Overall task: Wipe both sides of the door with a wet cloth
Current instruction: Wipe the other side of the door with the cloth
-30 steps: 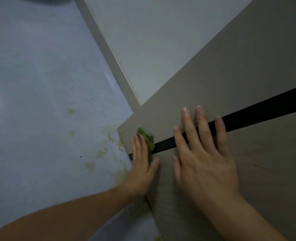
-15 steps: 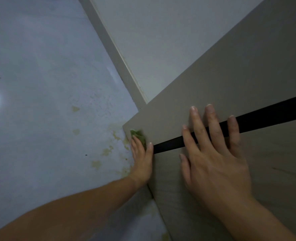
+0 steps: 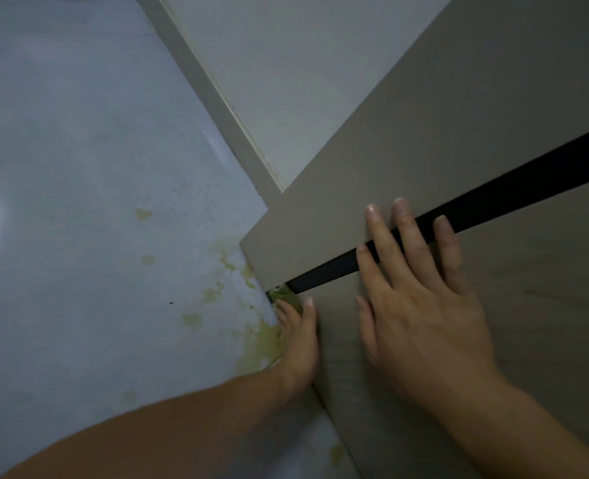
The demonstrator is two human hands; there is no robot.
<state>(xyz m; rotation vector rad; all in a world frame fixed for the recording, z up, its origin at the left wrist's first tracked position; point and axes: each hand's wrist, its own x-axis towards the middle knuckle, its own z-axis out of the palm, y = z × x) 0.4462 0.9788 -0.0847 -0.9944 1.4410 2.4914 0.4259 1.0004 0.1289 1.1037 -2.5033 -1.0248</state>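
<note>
Head view, looking steeply down, and nearest of all the two bare forearms reach in from the bottom edge. On the left, the left hand (image 3: pixel 298 340) is down at the door's corner edge, its fingers fairly straight and its thumb alongside, pressing the green cloth (image 3: pixel 289 298) against that edge; only a small bunched bit of cloth peeks out past the fingertips. Just to the right, the right hand (image 3: pixel 421 305) lies flat on the face of the door (image 3: pixel 459 133), fingers spread and relaxed, grasping nothing, simply bracing the panel. Three of those fingers cross the black strip (image 3: pixel 510 195), a dark band running diagonally over the beige door from the cloth's corner up toward the right side. Left of the door spreads the glossy pale floor (image 3: pixel 79 167), with yellowish stains (image 3: pixel 263 340) clustered right beside the left hand and a bright glare at the far left. Farthest away, the grey door frame (image 3: pixel 210 98) runs up diagonally, with a white wall (image 3: pixel 303 63) beyond it.
</note>
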